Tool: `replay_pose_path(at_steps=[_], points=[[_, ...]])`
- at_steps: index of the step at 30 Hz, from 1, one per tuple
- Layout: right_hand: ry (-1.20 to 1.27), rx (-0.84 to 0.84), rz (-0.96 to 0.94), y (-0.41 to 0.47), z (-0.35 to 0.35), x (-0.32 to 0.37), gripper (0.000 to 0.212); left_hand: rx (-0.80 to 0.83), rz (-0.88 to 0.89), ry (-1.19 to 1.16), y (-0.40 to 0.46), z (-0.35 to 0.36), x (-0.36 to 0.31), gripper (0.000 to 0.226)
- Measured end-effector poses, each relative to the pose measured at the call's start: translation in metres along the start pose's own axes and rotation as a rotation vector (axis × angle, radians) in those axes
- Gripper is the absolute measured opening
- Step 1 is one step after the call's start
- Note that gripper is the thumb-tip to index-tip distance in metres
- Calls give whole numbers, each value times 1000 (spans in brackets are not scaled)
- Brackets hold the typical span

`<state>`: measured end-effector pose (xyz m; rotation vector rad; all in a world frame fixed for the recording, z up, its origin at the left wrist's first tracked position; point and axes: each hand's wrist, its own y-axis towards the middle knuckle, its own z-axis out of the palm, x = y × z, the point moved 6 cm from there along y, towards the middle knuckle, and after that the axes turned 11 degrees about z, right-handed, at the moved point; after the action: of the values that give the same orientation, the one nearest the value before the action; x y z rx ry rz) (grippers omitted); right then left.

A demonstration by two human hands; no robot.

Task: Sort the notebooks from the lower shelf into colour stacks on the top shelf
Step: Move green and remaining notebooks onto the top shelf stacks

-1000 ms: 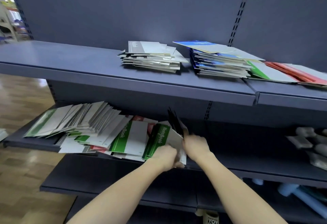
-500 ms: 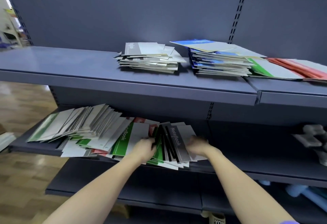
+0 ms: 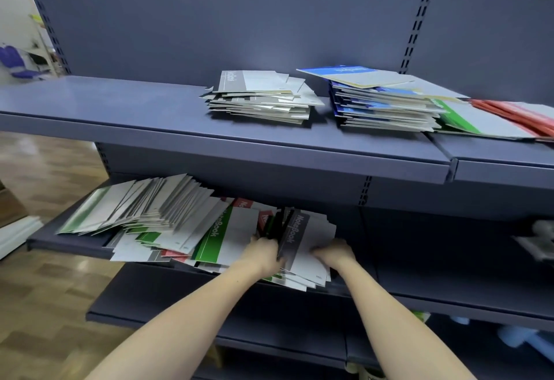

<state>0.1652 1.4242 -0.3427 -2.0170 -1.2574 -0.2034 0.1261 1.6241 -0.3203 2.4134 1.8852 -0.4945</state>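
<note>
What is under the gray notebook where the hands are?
Under the gray notebook lie more notebooks: white cover edges poke out below, with a bit of green by the left hand. Their colours stay mostly covered.

Top shelf (image 3: 105, 103) lies open left of the grey stack (image 3: 260, 99); right side crowded.

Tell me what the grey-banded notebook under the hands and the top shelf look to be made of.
Grey-banded notebook: thin card cover, matte, judging by its flat printed band and slim edge. Top shelf: likely painted sheet metal, smooth blue-grey with a soft sheen and a folded front lip.
</note>
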Motion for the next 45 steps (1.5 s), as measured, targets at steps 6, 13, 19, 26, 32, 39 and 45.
replay_pose_path(at_steps=[6,13,19,26,32,39,45], points=[[155,68,63,2,-3,-5,28,-35,8,-29,-5,-1,-8,37],[252,-11,127,3,-27,-20,15,-52,48,-58,-2,4,-28,37],[399,0,173,-1,-30,-40,19,-47,91,-118,3,9,-61,42],[545,-7,201,-14,-36,-62,10,-9,-101,-73,-1,18,-42,55],[579,35,186,-22,-23,-59,22,-42,-64,-117,-4,18,-53,51],[569,-91,236,-36,-35,-57,21,-38,25,-227,-8,20,-60,53],[671,-8,291,-43,-48,-75,43,11,25,-238,-10,16,-57,56]])
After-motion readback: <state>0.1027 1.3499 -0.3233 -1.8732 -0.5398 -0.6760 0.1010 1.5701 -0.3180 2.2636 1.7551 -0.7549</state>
